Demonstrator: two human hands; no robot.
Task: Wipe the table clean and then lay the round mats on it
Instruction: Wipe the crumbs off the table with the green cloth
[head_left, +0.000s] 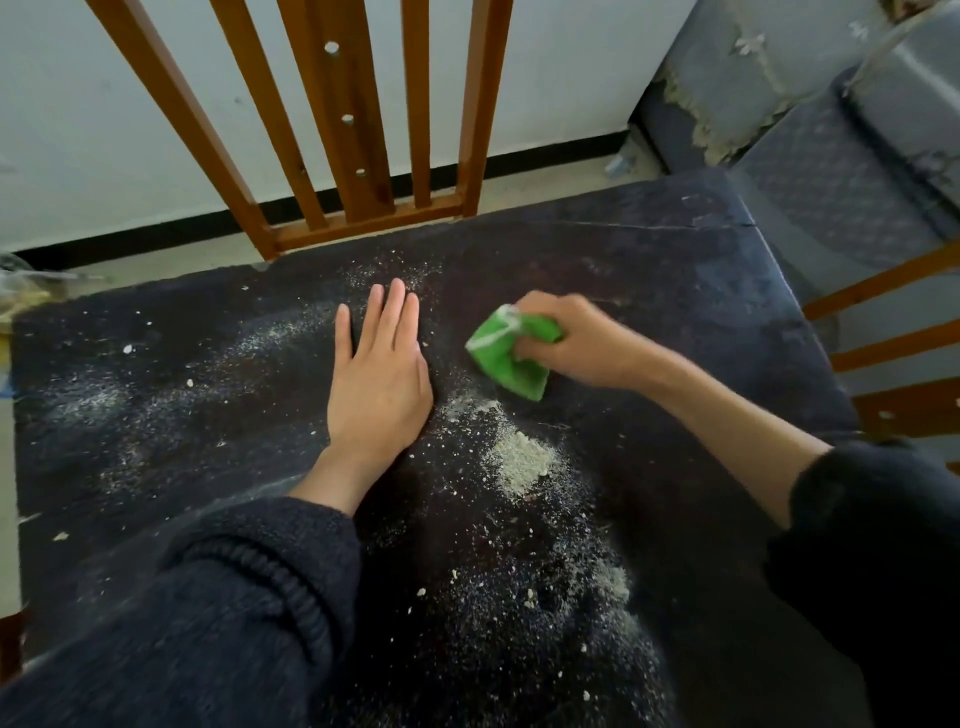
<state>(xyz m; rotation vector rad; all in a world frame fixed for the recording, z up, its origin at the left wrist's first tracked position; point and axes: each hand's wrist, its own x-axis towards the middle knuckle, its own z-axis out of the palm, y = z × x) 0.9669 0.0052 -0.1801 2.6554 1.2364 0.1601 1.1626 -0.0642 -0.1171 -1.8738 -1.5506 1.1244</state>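
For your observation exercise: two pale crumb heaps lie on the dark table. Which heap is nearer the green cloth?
The farther heap, just below the green cloth in the right hand. The other heap lies closer to the person.

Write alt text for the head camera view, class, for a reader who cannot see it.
A person's right hand presses a green cloth onto a dark table strewn with pale crumbs and powder, while the left hand lies flat and open beside it. A wooden chair back stands at the far edge; no round mats are visible.
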